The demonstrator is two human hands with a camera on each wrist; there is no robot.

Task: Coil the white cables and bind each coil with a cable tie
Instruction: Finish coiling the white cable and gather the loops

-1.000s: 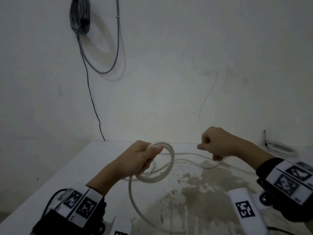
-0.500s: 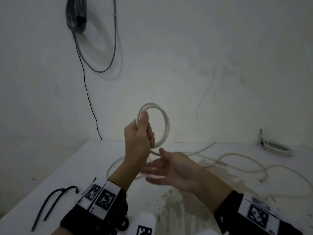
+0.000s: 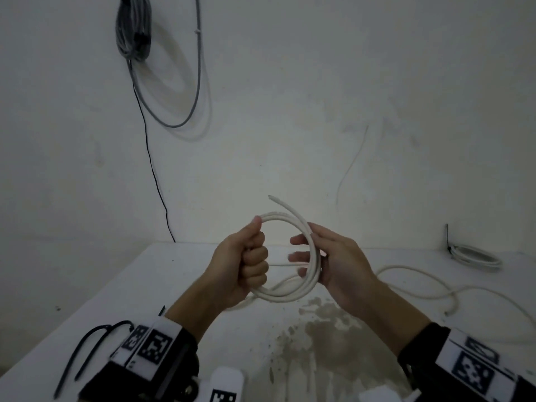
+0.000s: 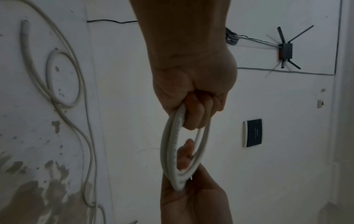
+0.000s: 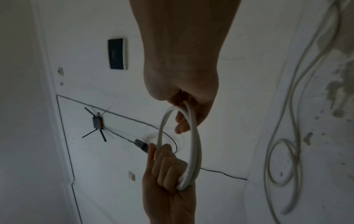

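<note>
A person holds a coil of white cable (image 3: 285, 295) upright above the middle of a stained white table (image 3: 121, 288), its ring facing them and its cut end (image 3: 271, 197) pointing up and to the left. The left hand (image 3: 242, 269) is clenched around the coil's left side, thumb on top; the right hand (image 3: 336, 264) cradles the right side, fingers curled loosely through the ring. The cable's loose length (image 3: 435, 285) trails toward the table's right edge. Black cable ties (image 3: 84, 352) lie near the front-left corner.
</note>
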